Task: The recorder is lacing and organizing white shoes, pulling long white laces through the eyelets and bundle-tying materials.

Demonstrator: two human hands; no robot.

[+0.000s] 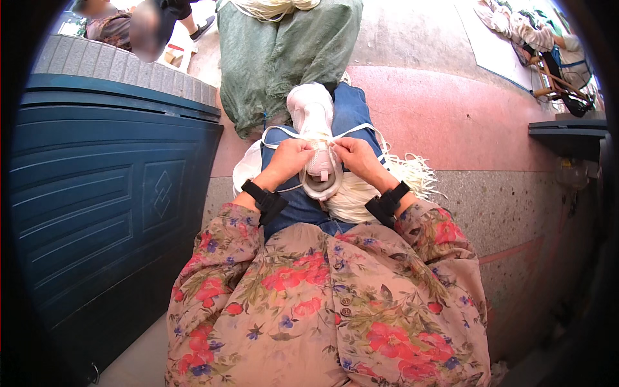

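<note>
A pale pink and white sneaker [311,111] rests across my lap, its toe pointing away and its opening toward me. On the left edge of the lacing, my left hand [291,158] is closed, thumb and fingertips pinching at the lace. My right hand [358,158] pinches likewise at the right edge. A white shoelace [369,129] loops out past both hands; its exact path under the fingertips is hidden. Beneath and right of the shoe, a thick bundle of white laces [351,198] lies over my leg and fans outward.
A large green woven sack [255,71] stands just ahead, with another lace bundle [271,8] on top. At the left is a dark blue panelled door [84,187]. A person [116,29] is at far left; another person's sleeve [516,29] shows far right near a wooden chair [548,77].
</note>
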